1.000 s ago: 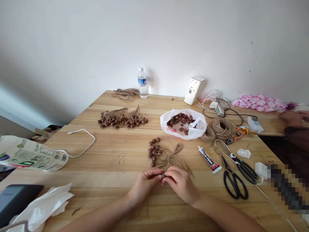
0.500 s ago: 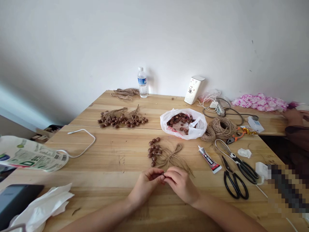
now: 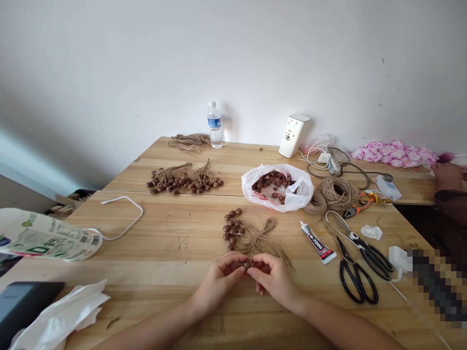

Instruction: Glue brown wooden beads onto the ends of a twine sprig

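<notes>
Close in front of me, my left hand [image 3: 221,279] and my right hand [image 3: 276,278] meet fingertip to fingertip, closed on one small brown bead [image 3: 247,265]. A strand of twine runs from the bead up to a knotted twine tassel [image 3: 258,236] with a braided loop at its top. On the tassel's left side, several round brown beads [image 3: 232,228] lie on its strand ends, and loose strands fan out to the right. The fingers partly cover the held bead.
A white plastic bag [image 3: 302,194] of brown bead pieces stands beyond the tassel, beside twine rolls [image 3: 337,193]. To the right lie a glue tube [image 3: 318,243] and black-handled scissors [image 3: 355,277]. Finished beaded bunches [image 3: 182,181] and a water bottle [image 3: 215,126] are further back. Another person's hand [image 3: 448,176] shows far right.
My fingertips have shifted around the bead, which now shows more clearly between them. My right hand's lower fingers have come into sight beneath it. The tassel stays in place.
</notes>
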### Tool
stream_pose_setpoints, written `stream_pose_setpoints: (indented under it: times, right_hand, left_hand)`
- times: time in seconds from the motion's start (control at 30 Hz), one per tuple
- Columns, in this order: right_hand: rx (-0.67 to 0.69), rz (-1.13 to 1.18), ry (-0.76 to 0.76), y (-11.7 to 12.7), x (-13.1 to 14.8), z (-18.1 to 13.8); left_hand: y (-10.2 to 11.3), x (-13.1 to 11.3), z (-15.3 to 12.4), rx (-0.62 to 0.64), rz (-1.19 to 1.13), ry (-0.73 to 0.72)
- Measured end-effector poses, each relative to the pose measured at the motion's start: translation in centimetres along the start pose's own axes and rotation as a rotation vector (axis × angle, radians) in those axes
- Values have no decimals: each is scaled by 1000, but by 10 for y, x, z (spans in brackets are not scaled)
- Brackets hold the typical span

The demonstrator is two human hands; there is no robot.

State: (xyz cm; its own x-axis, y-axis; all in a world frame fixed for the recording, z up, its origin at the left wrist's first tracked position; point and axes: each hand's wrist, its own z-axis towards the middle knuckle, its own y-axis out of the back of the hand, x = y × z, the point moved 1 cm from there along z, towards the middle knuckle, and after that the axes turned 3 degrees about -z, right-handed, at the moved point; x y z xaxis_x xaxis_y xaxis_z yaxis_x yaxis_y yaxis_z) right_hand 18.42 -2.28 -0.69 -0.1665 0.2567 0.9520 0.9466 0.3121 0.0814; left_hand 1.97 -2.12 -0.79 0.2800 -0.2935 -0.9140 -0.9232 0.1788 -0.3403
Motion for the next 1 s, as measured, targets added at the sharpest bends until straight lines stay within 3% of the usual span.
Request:
stream_pose_setpoints:
  times: [0.6,1.0]
  right_hand:
    - [-24,-36,-66,-2,4,2]
    - [-81,-79,0,-5,4,1]
  left_hand:
    - [0,6,3,-85,221,-87]
    - [-5,2,-1,-98,352,-125]
